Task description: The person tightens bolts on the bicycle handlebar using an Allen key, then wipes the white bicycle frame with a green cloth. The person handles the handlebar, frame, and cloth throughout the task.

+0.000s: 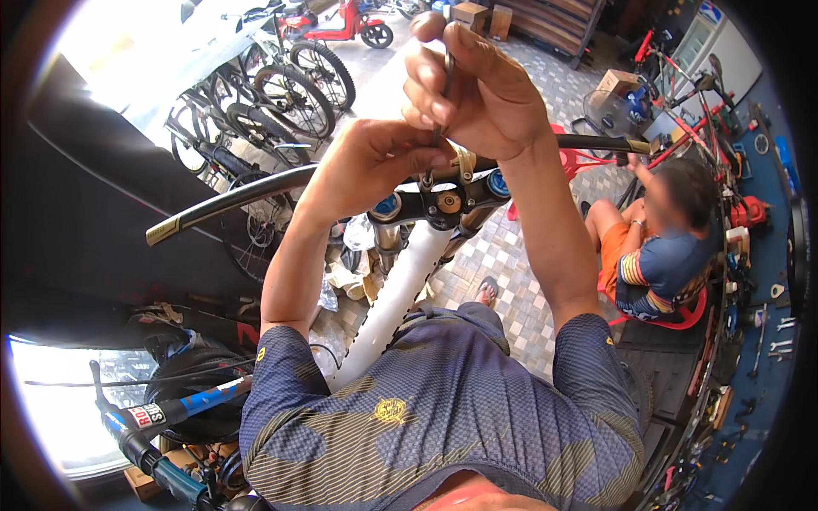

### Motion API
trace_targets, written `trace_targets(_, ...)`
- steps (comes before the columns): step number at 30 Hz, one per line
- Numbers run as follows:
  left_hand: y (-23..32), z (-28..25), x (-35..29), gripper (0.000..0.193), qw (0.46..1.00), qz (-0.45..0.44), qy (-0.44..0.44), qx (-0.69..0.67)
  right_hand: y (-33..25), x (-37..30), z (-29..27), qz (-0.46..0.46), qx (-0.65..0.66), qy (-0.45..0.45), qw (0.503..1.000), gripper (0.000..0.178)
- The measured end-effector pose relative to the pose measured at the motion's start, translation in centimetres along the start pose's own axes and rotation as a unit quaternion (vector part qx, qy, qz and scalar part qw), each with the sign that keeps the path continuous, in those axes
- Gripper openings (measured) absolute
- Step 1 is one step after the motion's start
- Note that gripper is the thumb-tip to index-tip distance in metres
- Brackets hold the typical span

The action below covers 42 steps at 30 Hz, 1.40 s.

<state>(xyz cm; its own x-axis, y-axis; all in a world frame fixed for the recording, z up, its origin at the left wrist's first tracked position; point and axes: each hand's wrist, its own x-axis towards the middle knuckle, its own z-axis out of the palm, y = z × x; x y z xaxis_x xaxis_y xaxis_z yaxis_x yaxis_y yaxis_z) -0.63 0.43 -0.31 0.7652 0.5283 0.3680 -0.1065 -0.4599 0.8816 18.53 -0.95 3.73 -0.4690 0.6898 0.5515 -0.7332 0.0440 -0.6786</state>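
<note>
My right hand (486,89) is raised over a bike's handlebar clamp, fingers closed around a thin dark metal rod that looks like a hex key (448,75), held nearly upright. My left hand (371,170) pinches at the key's lower end, just above the stem. How the tip meets the bolt is hidden by the left fingers. The black handlebar (243,194) runs crosswise behind both hands. Below sits the black fork crown (447,203) with blue caps (498,182) on both fork legs. A white frame tube (400,289) slopes down toward me.
Several bikes (294,98) stand at the far left, near a red scooter (345,24). A seated person (669,247) in orange shorts is to the right, beside a tool wall (775,324). Another frame with a blue-and-black tube (192,404) lies lower left. Tiled floor (528,298) spreads below.
</note>
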Motion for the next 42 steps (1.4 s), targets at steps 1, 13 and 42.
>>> trace_targets(1,0.3,0.0,0.0,0.019,1.000,-0.009,0.005,0.000,0.6,0.0,0.3,-0.049,-0.005,0.054,0.997,0.033)
trace_targets(13,0.3,0.1,-0.6,0.017,0.990,0.017,0.027,0.135,-0.8,-1.0,4.7,-0.224,-0.636,0.013,0.738,0.030)
trace_targets(42,-0.8,-1.0,1.6,0.058,0.867,0.037,-0.133,0.479,-0.6,0.5,1.0,-0.136,0.006,0.243,0.961,0.019)
